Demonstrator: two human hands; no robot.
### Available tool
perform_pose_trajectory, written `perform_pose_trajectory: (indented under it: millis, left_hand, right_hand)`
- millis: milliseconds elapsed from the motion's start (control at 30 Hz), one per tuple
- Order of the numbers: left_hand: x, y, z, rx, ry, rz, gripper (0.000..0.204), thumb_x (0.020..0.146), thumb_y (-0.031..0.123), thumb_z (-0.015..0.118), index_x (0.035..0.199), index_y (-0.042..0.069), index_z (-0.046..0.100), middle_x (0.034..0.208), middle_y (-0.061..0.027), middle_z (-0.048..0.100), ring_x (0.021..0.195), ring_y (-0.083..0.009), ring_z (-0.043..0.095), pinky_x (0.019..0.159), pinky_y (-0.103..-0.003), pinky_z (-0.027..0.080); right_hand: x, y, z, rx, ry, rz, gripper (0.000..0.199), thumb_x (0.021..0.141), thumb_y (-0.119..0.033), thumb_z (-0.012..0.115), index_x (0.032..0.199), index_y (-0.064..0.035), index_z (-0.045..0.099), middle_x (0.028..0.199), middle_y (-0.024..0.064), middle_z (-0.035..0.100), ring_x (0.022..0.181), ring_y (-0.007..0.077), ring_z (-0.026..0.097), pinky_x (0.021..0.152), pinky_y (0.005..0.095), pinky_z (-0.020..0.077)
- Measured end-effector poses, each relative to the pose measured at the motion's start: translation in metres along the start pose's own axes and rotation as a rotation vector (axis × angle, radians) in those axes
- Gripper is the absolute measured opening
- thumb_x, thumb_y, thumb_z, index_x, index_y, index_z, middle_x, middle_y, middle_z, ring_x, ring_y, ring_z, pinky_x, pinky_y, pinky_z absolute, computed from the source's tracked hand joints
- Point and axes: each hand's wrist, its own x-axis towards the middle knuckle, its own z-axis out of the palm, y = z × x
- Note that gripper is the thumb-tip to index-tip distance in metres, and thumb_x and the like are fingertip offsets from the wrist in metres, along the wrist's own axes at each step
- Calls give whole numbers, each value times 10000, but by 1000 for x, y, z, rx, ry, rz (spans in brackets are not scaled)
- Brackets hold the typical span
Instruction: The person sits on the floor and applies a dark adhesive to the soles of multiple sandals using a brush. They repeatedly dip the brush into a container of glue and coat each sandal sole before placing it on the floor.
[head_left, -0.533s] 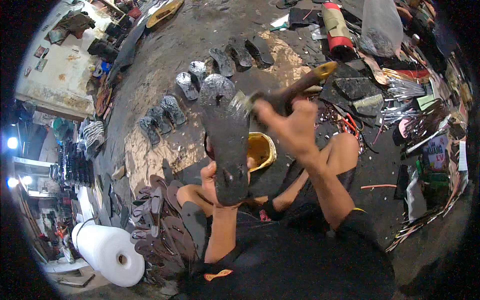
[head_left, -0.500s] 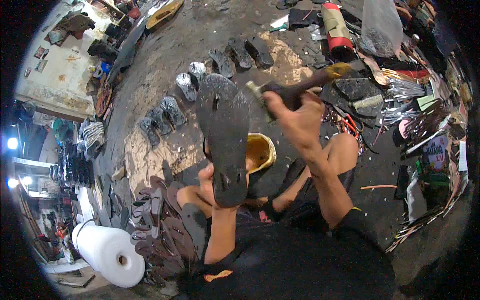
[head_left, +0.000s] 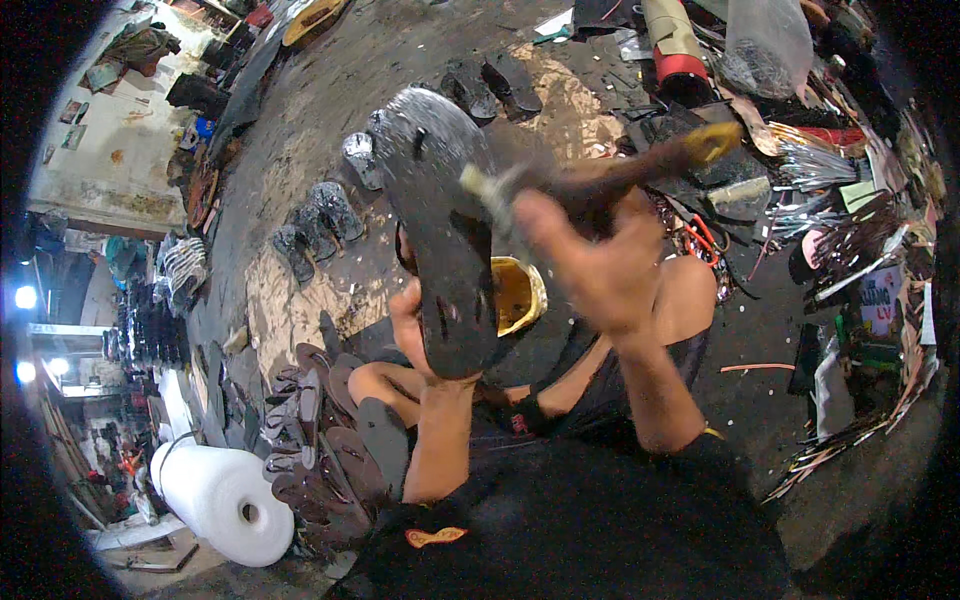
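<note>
A seated person's left hand [head_left: 420, 335] grips the heel end of a dark sandal sole [head_left: 440, 230], holding it raised above the lap, its long axis running up and away toward the far floor; the right hand [head_left: 590, 260], closed round the wooden handle of a brush [head_left: 600, 180], sits just right of the sole, bristle end touching its middle; a yellow glue pot [head_left: 518, 295] lies directly below, between the knees; finished soles [head_left: 320, 215] dot the floor [head_left: 330, 100] to the left; scraps [head_left: 850, 230] crowd the right edge.
</note>
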Motion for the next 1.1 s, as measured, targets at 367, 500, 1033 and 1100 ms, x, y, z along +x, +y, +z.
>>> perform_pose_trajectory:
  millis: [367, 500, 1033, 1100]
  left_hand:
    - [5, 2, -8, -27, -43, -49, 593, 993, 401, 567, 1425, -5, 579, 1226, -227, 722, 987, -345, 732, 860, -468, 631]
    - [-2, -15, -6, 69, -169, -62, 697, 965, 307, 563, 1594, 33, 439, 1494, -200, 602, 1242, -363, 690, 1074, -477, 577]
    - [486, -107, 36, 446, -26, -110, 356, 1042, 345, 706, 1304, 114, 642, 1257, -74, 704, 1109, -263, 702, 988, -466, 575]
    - [541, -166, -8, 373, -22, -91, 309, 1065, 308, 674, 1303, 116, 635, 1229, -70, 705, 1099, -276, 695, 988, -488, 574]
  right_hand:
    - [16, -15, 3, -348, 167, 308, 311, 824, -193, 932, 1015, 8, 791, 890, 53, 790, 788, 130, 726, 778, 295, 594]
    - [41, -10, 5, -59, -111, -82, 284, 860, -227, 898, 1019, -14, 799, 877, 48, 788, 762, 96, 704, 726, 306, 578]
    - [78, 182, -99, -277, 500, 388, 383, 922, -302, 863, 969, 59, 742, 917, 71, 736, 838, 152, 639, 796, 343, 538]
    - [82, 186, -101, -341, 513, 408, 400, 924, -322, 862, 1012, 48, 736, 944, 62, 720, 864, 142, 626, 801, 336, 528]
